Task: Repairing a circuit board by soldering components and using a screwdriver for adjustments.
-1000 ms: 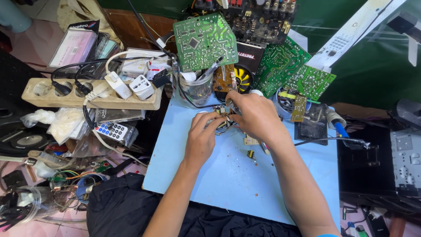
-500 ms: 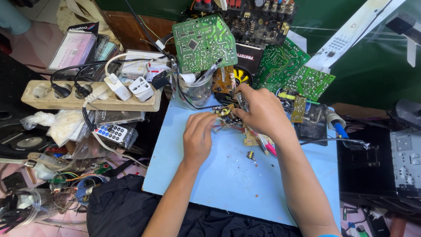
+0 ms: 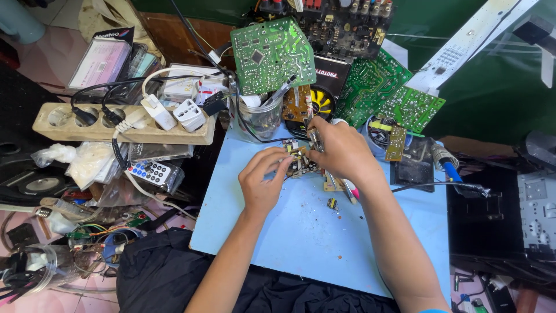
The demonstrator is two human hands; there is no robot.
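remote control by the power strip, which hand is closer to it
Left. The left hand sits on the blue mat, just right of the remote control. The right hand is farther right, beyond the small circuit board that both hands touch.

The tabletop (image 3: 324, 243) at the centre of the frame is a smooth, matt light-blue sheet. The small brown circuit board (image 3: 300, 161) above it carries shiny metal parts. At upper centre, a green circuit board (image 3: 272, 53) looks glossy, standing in a clear, glassy jar (image 3: 260, 119). The power strip (image 3: 116, 127) at left is cream plastic, dull and smudged. Black cloth (image 3: 168, 272) lies matt at the lower edge.
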